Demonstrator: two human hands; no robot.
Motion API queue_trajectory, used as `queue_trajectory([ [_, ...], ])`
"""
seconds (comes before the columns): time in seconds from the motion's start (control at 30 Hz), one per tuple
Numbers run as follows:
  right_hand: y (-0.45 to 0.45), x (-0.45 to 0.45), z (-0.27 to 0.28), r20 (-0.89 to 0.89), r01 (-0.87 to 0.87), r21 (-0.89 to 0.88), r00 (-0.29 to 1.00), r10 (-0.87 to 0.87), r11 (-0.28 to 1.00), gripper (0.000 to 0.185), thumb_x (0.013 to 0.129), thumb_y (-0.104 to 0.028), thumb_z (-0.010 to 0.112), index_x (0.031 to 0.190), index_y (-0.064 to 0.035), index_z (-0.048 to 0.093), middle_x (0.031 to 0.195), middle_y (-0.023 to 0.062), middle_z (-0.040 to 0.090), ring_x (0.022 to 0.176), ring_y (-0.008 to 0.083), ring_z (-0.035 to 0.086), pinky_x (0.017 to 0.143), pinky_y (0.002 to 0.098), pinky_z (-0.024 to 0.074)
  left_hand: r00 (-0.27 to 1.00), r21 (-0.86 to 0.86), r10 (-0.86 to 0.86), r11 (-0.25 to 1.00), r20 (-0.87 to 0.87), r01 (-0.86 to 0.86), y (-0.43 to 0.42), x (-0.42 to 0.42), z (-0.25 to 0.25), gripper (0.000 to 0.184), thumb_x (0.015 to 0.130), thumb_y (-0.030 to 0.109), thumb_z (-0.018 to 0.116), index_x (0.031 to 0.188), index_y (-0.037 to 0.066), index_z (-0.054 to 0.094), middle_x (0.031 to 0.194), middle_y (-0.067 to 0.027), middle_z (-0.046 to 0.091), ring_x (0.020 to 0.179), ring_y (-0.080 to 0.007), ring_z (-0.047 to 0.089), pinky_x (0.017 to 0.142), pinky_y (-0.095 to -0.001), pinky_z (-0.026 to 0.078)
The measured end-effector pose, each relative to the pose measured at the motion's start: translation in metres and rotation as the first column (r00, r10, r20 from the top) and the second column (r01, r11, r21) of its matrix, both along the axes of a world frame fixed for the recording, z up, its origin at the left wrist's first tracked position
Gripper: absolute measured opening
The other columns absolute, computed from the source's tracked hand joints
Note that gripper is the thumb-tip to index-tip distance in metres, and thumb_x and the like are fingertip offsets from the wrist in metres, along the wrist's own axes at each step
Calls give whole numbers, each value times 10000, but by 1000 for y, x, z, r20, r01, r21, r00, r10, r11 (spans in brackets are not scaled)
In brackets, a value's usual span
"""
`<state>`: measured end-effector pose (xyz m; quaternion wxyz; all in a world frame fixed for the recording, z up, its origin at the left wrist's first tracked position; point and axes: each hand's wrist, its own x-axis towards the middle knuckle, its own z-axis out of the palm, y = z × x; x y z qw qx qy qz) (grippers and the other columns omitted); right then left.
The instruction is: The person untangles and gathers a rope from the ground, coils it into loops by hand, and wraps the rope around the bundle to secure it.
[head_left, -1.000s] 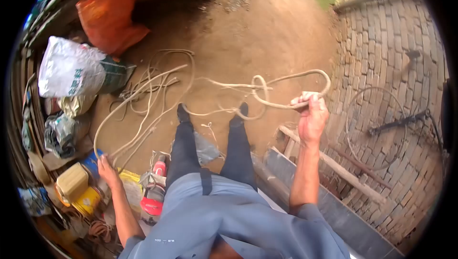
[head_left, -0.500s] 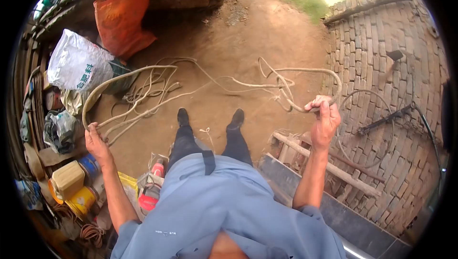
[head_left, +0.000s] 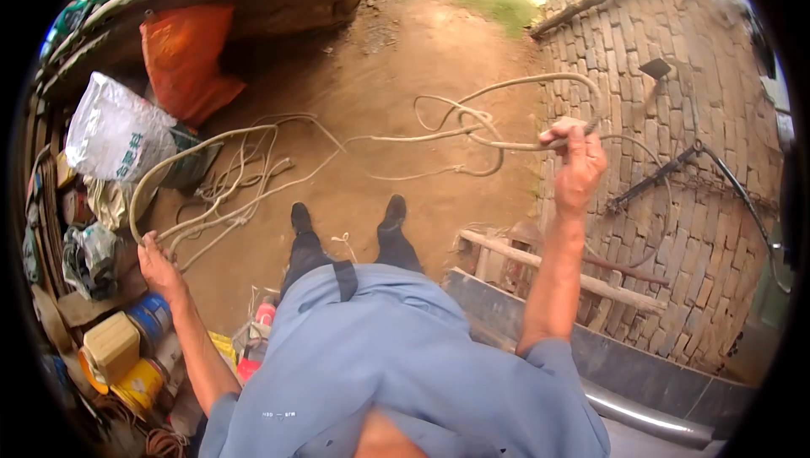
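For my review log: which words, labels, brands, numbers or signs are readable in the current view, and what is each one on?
"合肥料": dark green characters, slanted and slightly soft, on the white sack.
Unreadable: a short line of small white print on the blue-grey shirt, too small and blurred to quote.
No writing shows on the rope.

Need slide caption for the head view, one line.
Left hand and right hand, spread wide, hold rope over dirt beside a brick wall.
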<state>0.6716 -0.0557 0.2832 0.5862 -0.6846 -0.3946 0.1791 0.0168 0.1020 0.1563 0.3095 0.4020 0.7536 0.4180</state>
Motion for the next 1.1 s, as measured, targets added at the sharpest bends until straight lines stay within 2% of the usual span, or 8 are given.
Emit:
queue_trajectory([
  [0.07,3,-2,7,-29,-29,43,999,30,999,235,1080,-190,510,1008,0,629,950,92,649,812,183,663,759,324,542,999,28,-21,999,24,21,-1,-8,-8,309,1055,389,546,1063,97,649,721,56,419,541,-34,405,443,-197,309],
  [0.2,11,-14,34,-5,-28,105,1000,29,994,243,1084,-186,493,993,-2,625,953,96,645,798,188,657,740,322,550,998,-4,-40,999,-58,39,-5,-8,-1,348,1064,415,509,1062,87,625,649,42,428,529,-52,430,473,-225,327],
  [0.53,0,-18,91,52,-56,333,998,40,941,270,1088,-203,477,1002,18,605,1028,156,601,789,210,621,725,359,548,1000,16,-11,1000,-7,11,-2,-14,-7,317,1045,403,550,1036,101,644,650,43,456,526,-54,444,461,-220,320],
  [0.63,-2,-17,98,96,-81,326,994,52,942,272,1086,-206,483,1002,22,605,1038,156,603,772,207,619,711,356,551,999,39,-25,999,-34,26,-5,-3,2,293,1037,386,565,1027,112,668,660,50,449,534,-53,434,467,-226,325],
  [0.67,-2,-15,99,178,-77,305,984,23,949,268,1085,-206,485,1007,19,607,1038,154,600,752,204,619,698,355,558,992,12,-2,1000,-125,4,-4,-6,-2,269,1028,368,578,1017,124,691,665,56,448,544,-52,428,471,-231,326],
  [0.7,-2,-13,100,213,-64,299,977,-2,952,268,1085,-206,485,1007,19,607,1038,154,600,752,204,619,698,355,558,997,7,31,1000,-73,-30,-1,-13,-16,265,1023,370,581,1007,135,703,663,62,437,549,-50,415,476,-231,324],
  [0.97,1,-25,118,148,-109,360,987,59,927,257,1085,-199,480,990,12,594,1028,160,601,734,203,640,691,354,572,998,6,-56,998,16,56,-7,-9,-23,320,1040,412,551,1044,121,685,652,54,421,540,-49,412,464,-232,297],
  [1.1,1,-25,117,141,-139,372,986,92,918,254,1084,-197,480,997,15,591,1028,163,596,724,204,637,685,354,573,994,-13,-99,995,-34,99,-9,6,-15,338,1045,406,546,1051,96,680,652,50,417,540,-49,401,468,-239,285],
])
